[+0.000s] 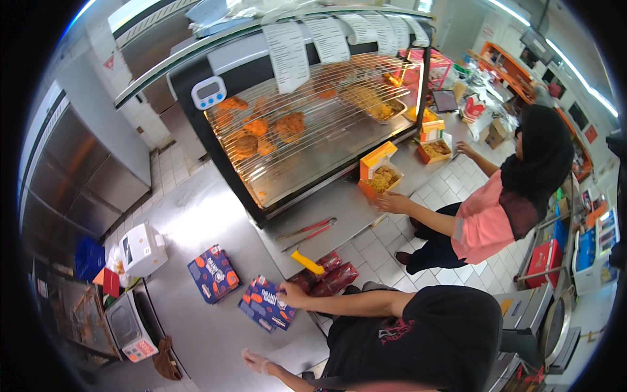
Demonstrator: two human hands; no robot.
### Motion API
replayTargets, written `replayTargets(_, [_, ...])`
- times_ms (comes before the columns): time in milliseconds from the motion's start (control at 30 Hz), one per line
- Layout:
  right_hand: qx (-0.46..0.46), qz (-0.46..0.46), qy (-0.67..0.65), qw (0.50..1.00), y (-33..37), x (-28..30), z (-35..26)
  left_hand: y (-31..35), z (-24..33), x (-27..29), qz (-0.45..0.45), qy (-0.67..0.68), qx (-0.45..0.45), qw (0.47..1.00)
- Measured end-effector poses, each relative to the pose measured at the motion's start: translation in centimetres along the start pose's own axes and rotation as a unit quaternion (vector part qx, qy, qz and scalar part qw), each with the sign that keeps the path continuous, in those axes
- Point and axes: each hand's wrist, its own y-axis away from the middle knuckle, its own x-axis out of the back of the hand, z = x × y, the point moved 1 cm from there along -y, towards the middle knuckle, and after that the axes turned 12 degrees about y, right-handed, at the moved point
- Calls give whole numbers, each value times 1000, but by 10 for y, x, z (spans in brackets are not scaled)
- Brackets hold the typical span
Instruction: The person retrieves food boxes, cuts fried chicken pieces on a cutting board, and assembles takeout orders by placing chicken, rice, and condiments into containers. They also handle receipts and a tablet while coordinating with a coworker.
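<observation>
My right hand (294, 296) grips the right edge of a navy carton (266, 306) printed in orange and white, which lies on the steel counter. My left hand (256, 362), in a clear glove, hovers low over the counter, near that carton, fingers apart with nothing in them. Behind and to the left of the held carton lies a similar navy carton (214, 274). Right of it are dark red packets (332, 279) with a yellow-handled tool (307, 262) over them. Beyond these lie red-handled tongs (313, 231).
A glass warming case (281, 186) with fried pieces on racks stands behind the counter. At right, a co-worker in pink (490, 215) touches an open orange food box (385, 178). A white printer-like machine (142, 250) and a weighing scale (130, 323) stand at left.
</observation>
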Motion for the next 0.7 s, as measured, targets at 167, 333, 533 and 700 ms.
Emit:
replayTargets(167, [10,-54,-45,997,8,-12,-3,49,46,16,-93,-30,-40,994])
replayTargets(333, [-116,-231,-455,852,27,57,-35,130,121,-25,-370,112,-49,921])
replayTargets(533, [-19,-110,-398,911,56,175,-38,168,156,-126,-188,-56,-202,960])
replayTargets(700, [114,-44,-248,961,85,255,16,205,139,-204,-300,257,52,917])
